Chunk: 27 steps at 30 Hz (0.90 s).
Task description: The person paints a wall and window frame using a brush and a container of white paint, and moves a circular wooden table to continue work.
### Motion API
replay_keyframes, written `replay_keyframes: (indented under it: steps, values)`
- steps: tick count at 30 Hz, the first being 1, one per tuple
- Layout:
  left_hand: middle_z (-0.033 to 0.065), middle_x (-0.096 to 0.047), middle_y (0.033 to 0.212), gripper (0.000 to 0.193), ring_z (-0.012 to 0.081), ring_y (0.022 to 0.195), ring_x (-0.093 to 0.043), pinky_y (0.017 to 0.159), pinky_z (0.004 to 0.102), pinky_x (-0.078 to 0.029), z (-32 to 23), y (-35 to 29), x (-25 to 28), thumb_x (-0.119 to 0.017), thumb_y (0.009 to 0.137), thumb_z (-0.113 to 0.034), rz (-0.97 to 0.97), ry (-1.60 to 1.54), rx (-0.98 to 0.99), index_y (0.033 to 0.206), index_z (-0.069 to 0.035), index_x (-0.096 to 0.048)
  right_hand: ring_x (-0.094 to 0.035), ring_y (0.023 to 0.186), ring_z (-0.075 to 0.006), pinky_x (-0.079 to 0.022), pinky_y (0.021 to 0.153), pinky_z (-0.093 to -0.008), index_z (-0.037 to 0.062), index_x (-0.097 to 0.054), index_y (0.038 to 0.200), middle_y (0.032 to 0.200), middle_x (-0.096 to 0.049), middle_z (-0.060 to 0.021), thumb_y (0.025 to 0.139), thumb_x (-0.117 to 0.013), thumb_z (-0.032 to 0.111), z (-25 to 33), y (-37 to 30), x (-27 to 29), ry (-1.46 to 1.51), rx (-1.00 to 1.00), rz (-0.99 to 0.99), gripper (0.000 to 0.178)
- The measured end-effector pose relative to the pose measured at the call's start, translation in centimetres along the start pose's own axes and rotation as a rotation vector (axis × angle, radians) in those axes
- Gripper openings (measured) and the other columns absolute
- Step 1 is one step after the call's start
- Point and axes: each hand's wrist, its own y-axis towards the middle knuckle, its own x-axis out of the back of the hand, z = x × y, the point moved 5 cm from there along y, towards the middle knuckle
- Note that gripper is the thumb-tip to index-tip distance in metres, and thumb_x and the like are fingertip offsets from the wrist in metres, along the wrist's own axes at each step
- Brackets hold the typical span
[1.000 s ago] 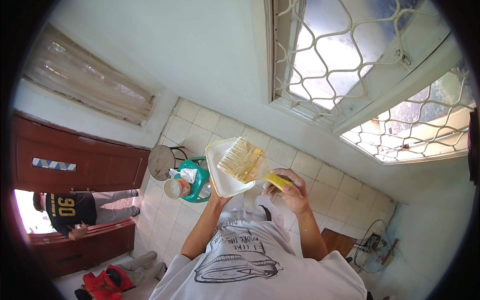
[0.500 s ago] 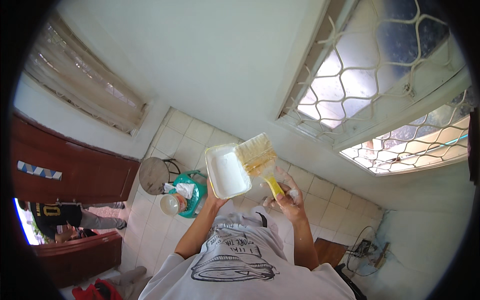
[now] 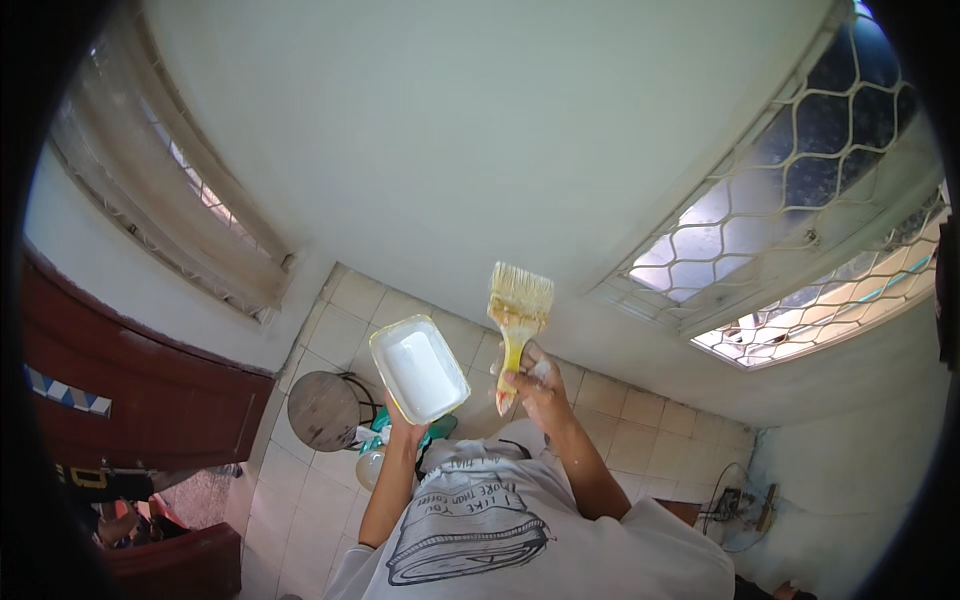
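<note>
In my left hand (image 3: 404,425) is a shallow rectangular tub of white paint (image 3: 420,370), its rim edged with yellow. The fingers under the tub are mostly hidden. My right hand (image 3: 542,388) grips the yellow handle of a wide paintbrush (image 3: 521,300), bristles pointing up. The bristles are pale and paint-coated, with brownish stains near the handle. White paint smears show on the right hand's fingers. Brush and tub are apart, with the brush to the right of the tub and before the white wall (image 3: 440,150).
A round stool (image 3: 325,410) stands on the tiled floor (image 3: 300,500) at left, beside a partly hidden green stool (image 3: 440,428). Windows with metal grilles (image 3: 760,230) are at right. A brown door (image 3: 130,340) is at left, another person (image 3: 115,520) beyond it. Cables (image 3: 735,505) hang low at right.
The brush has come away from the tub's edge and turned more upright. My left hand has shifted the tub left and slightly down. The view has tilted up toward the wall.
</note>
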Motion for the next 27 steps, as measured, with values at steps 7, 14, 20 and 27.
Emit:
replay_keyframes:
  steps: [7, 14, 20, 27]
  values:
    - [0.0072, -0.066, 0.12, 0.042, 0.0281, 0.109, -0.065, 0.094, 0.0484, -0.054, -6.1, -2.0, 2.1, -0.044, 0.101, -0.04, -0.095, -0.124, -0.151, 0.129, -0.012, -0.058, -0.063, 0.084, -0.0157, -0.056, 0.065, -0.0333, 0.0017, -0.049, 0.124, 0.096, -0.062, -0.0078, 0.096, -0.064, 0.014, -4.2, 5.8, -4.0, -0.006, -0.117, 0.034, 0.034]
    - [0.0044, -0.063, 0.127, 0.054, 0.0256, 0.112, -0.063, 0.096, 0.0437, -0.053, -7.7, -1.6, 5.6, -0.041, 0.101, -0.055, -0.126, -0.163, -0.236, 0.135, -0.014, -0.054, -0.065, 0.085, -0.017, -0.057, 0.065, -0.033, 0.004, -0.047, 0.122, 0.097, -0.063, -0.0106, 0.098, -0.061, 0.016, -6.5, 10.4, -7.7, -0.059, -0.158, 0.095, 0.031]
    - [0.004, -0.065, 0.121, 0.047, 0.0251, 0.11, -0.064, 0.092, 0.0443, -0.055, -10.4, -0.6, 7.5, -0.042, 0.101, -0.049, -0.226, -0.157, -0.285, 0.128, -0.014, -0.058, -0.067, 0.09, -0.0195, -0.059, 0.069, -0.0346, 0.0028, -0.046, 0.12, 0.1, -0.064, -0.0121, 0.098, -0.063, 0.02, -8.9, 17.2, -9.4, 0.011, -0.203, 0.055, 0.032]
    - [0.0055, -0.061, 0.129, 0.049, 0.029, 0.116, -0.06, 0.098, 0.0498, -0.05, -15.3, 1.2, 5.2, -0.042, 0.101, -0.048, -0.189, -0.258, -0.351, 0.133, -0.014, -0.054, -0.069, 0.086, -0.0207, -0.06, 0.069, -0.0345, 0.0006, -0.045, 0.118, 0.1, -0.065, -0.0133, 0.098, -0.062, 0.021, -7.7, 27.3, -13.2, -0.099, -0.052, 0.054, 0.033]
